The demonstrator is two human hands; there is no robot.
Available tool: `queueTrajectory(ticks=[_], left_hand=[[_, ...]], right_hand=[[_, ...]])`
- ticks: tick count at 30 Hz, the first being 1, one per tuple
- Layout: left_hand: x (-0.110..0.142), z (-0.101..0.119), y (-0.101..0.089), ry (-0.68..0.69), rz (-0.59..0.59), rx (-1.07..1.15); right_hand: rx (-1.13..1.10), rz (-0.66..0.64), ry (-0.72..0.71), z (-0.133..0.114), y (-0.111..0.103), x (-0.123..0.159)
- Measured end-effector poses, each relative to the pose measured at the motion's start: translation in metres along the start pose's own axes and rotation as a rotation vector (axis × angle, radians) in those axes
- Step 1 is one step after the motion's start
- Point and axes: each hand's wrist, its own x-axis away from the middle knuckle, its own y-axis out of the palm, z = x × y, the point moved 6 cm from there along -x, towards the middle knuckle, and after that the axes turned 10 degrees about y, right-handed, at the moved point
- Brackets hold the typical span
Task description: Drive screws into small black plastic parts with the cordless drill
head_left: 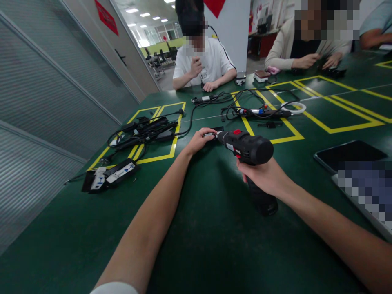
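My right hand [265, 175] is wrapped round the grip of a black cordless drill [245, 146] with red switches. The drill lies level above the green table, its chuck pointing left and away from me. At its tip is a small dark part [218, 130], mostly hidden by the drill and my fingers. My left hand [200, 140] is closed on this part and presses it near the table top. Whether the bit touches the part I cannot tell.
Left lies a heap of black cords and dark parts [153, 130], with black pieces bearing white labels [121, 171] nearer me. A corded screwdriver [260, 112] and a white ring [295, 108] lie beyond the drill. A phone [350, 155] is at right. Two people [203, 61] sit across.
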Motion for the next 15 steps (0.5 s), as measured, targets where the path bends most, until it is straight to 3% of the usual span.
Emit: queueTrajectory(ticks=[6,15], left_hand=[[-0.0002,0.0002,-0.0003,0.013,-0.036,-0.009],[0.0002,-0.0021,-0.0001,0.030,-0.033,-0.021]], right_hand=[[-0.035,-0.030,-0.038,-0.0020,-0.0005,-0.0016],[-0.032,-0.023,0.014,-0.0009,-0.0024,-0.0011]])
